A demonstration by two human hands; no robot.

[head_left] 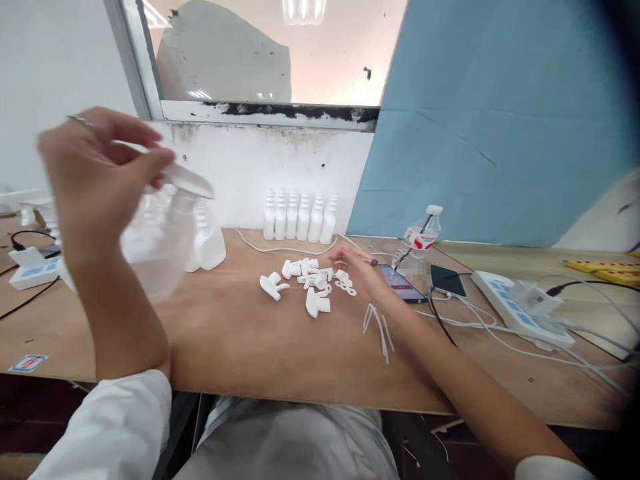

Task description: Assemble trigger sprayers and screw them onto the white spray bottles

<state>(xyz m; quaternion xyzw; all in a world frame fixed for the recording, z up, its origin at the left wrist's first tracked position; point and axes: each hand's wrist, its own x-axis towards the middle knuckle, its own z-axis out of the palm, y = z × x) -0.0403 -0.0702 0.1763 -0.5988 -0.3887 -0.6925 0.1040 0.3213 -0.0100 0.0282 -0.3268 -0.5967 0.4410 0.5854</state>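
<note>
My left hand (107, 170) is raised at the left, fingers pinched on the white spray head of a translucent spray bottle (165, 250). The bottle hangs below the hand, blurred by motion. My right hand (357, 263) reaches over a loose pile of white trigger spray heads (313, 273), its fingers stretched out and slightly blurred. Its fingertips are beside the pile; whether they touch a part I cannot tell. Small white ring washers (346, 287) lie just below that hand. Thin white tubes (383, 330) rest on the table near my right forearm.
Several small white bottles (300, 217) stand in a row against the wall. Larger white bottles (209, 237) stand behind the left hand. To the right are a phone (400, 283), a water bottle (420, 237), a power strip (520, 310) and loose cables. Another power strip (35, 267) lies far left.
</note>
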